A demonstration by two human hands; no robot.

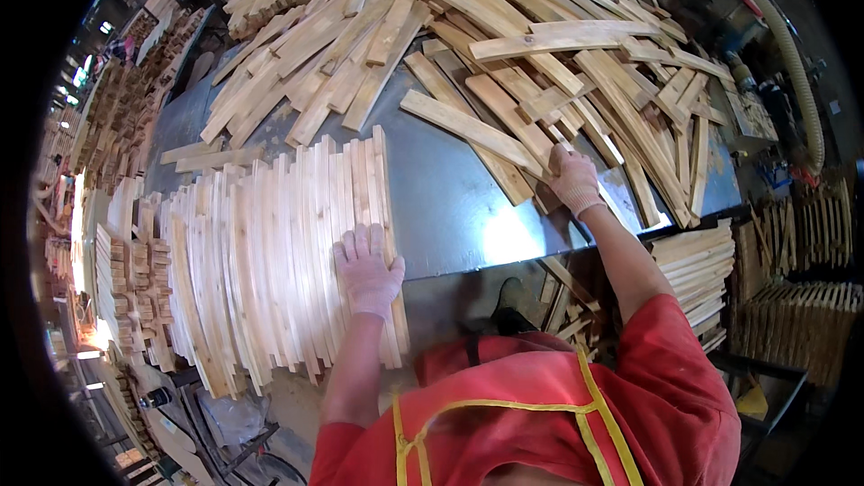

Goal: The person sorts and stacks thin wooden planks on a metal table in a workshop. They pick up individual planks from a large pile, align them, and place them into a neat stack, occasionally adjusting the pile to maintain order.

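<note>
- Slats (279, 243) are ranked on table (432, 207), left side; pale, ends uneven.
- Left hand (368, 272) is laid on them, fingers spread, nothing gripped.
- Right hand (574, 178) is placed at jumbled pile (576, 41), fingers curled; grip cannot be told.

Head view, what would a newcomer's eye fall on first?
Probably the jumbled heap of wooden slats across the far side of the metal tabletop, with the right gloved hand at its near edge. Then the tidy row of slats at left, the left gloved hand resting near its right end. Bottom centre shows a yellow-trimmed red garment.
</note>
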